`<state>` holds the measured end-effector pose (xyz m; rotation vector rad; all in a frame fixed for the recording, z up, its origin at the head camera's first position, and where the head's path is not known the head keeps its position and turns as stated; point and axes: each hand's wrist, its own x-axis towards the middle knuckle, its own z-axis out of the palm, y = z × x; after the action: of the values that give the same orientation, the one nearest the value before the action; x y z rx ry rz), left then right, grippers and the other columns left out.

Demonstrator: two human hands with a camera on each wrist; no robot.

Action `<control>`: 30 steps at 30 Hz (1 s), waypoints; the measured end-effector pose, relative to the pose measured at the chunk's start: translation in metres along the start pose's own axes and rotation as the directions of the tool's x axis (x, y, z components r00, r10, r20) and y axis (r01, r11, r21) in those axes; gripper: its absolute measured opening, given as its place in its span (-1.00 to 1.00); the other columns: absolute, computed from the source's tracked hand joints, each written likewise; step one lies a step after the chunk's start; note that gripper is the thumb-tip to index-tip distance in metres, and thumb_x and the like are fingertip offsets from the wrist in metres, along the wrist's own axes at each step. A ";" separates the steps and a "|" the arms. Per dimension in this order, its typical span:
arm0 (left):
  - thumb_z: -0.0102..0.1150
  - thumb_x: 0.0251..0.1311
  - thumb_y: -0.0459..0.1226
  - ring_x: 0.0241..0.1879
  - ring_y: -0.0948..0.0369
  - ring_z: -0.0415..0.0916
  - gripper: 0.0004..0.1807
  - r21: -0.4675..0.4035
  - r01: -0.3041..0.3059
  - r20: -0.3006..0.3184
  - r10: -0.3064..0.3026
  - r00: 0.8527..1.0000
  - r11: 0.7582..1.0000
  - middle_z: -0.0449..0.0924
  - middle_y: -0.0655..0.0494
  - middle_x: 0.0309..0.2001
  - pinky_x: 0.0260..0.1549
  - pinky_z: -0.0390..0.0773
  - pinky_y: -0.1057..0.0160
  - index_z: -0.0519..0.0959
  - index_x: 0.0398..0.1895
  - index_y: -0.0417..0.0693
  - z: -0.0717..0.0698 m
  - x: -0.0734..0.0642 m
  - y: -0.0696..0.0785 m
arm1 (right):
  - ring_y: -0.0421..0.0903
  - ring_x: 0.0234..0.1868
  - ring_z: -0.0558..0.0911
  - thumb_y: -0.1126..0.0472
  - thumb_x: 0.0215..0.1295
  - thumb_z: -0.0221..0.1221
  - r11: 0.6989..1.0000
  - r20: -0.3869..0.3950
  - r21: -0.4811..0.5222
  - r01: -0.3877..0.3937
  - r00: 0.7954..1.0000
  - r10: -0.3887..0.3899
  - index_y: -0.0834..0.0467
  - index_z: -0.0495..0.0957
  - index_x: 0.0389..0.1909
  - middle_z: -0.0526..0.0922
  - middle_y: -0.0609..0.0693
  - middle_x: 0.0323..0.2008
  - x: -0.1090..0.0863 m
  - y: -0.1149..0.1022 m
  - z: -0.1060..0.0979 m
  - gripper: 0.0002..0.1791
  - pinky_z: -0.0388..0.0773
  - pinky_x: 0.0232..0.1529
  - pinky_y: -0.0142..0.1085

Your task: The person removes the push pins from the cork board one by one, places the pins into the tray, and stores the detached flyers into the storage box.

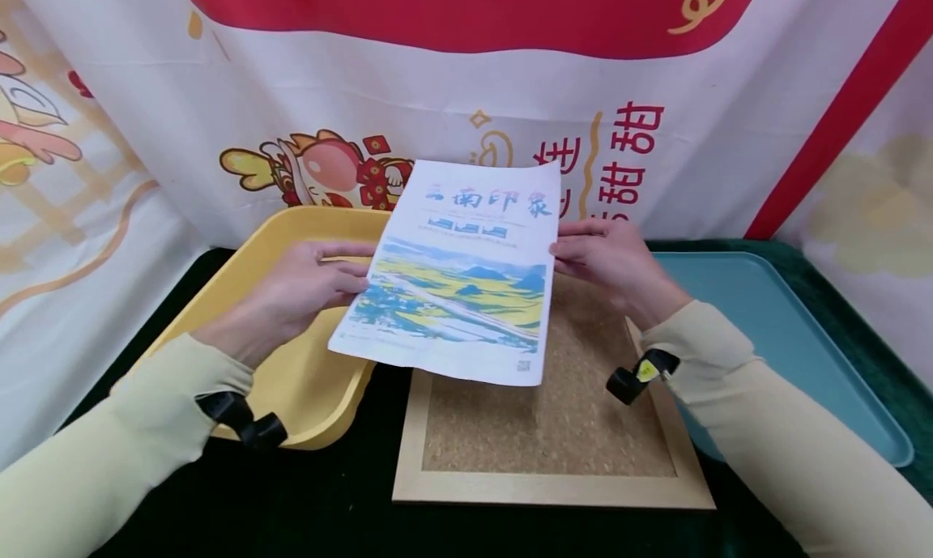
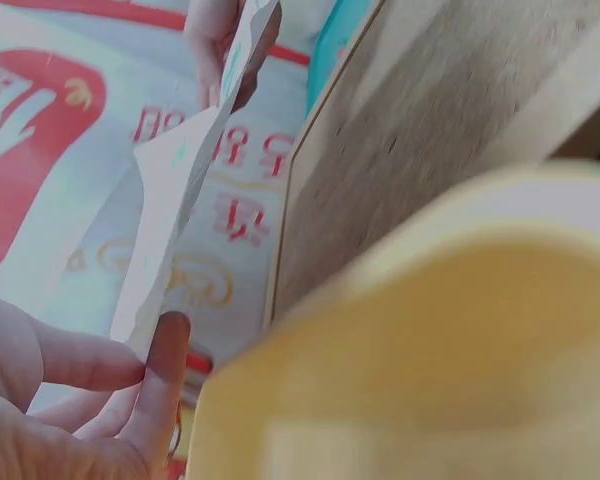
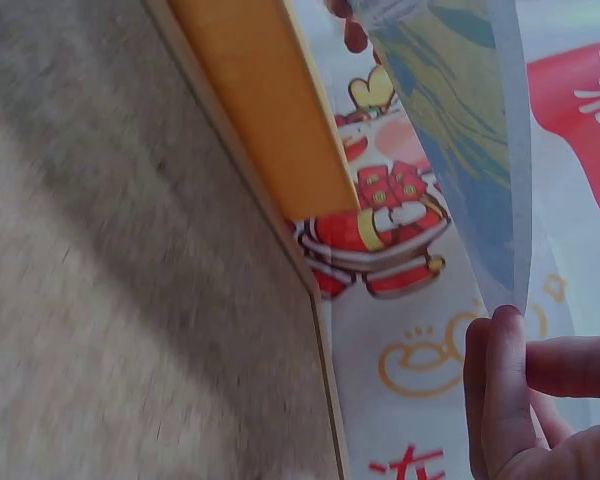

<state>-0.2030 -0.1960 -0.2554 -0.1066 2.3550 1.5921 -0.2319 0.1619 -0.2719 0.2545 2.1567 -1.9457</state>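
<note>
A printed paper sheet (image 1: pixel 459 299) with blue lettering and a blue-yellow landscape is held up in the air by both hands. On its left edge, my left hand (image 1: pixel 299 291) pinches it between thumb and fingers, as the left wrist view confirms. My right hand (image 1: pixel 608 262) pinches the opposite edge, thumb against fingers in the right wrist view. Beneath the paper lies a cork board (image 1: pixel 547 436) with a pale wooden frame; the sheet hides its upper left part. The paper bows slightly and does not touch the board's visible surface.
A yellow tray (image 1: pixel 321 420) stands left of the board, under my left forearm. To the right, a blue tray (image 1: pixel 787 331) lies partly behind my right arm. Dark green cloth (image 1: pixel 306 501) covers the table, and a printed white curtain (image 1: pixel 408 88) hangs behind.
</note>
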 end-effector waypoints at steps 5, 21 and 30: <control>0.14 0.54 -0.35 -0.13 0.36 0.78 -0.39 0.036 0.003 0.008 -0.003 1.000 0.999 0.79 0.11 0.11 -0.07 0.75 0.34 0.35 0.61 -0.08 -0.031 -0.002 -0.009 | -0.12 0.03 0.79 0.25 0.50 0.30 1.000 0.014 0.008 0.020 1.000 -0.020 0.12 0.62 0.33 0.65 0.10 0.27 0.007 -0.008 0.027 -0.58 0.75 0.07 -0.31; 0.15 0.50 -0.42 -0.17 0.48 0.76 -0.24 0.047 0.053 -0.046 -0.051 0.998 0.997 0.78 0.58 -0.28 -0.11 0.75 0.37 0.14 0.70 -0.14 -0.103 -0.002 -0.044 | -0.09 -0.19 0.80 0.45 0.42 0.29 0.988 0.050 0.154 0.004 0.999 -0.012 0.26 0.67 0.16 0.73 0.21 0.08 0.031 -0.016 0.109 -0.68 0.75 0.12 -0.23; 0.11 0.53 -0.40 -0.19 0.55 0.70 -0.26 0.167 0.049 -0.096 -0.033 0.995 0.985 0.69 0.66 -0.30 -0.11 0.74 0.38 0.12 0.70 -0.17 -0.123 -0.007 -0.055 | -0.11 -0.26 0.78 0.45 0.40 0.30 0.990 0.058 0.140 -0.017 0.998 0.009 0.28 0.71 0.10 0.75 0.21 0.02 0.037 -0.017 0.134 -0.71 0.77 0.07 -0.22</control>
<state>-0.2085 -0.3305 -0.2600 -0.1947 2.5308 1.3895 -0.2656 0.0256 -0.2794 0.2329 1.9806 -2.0748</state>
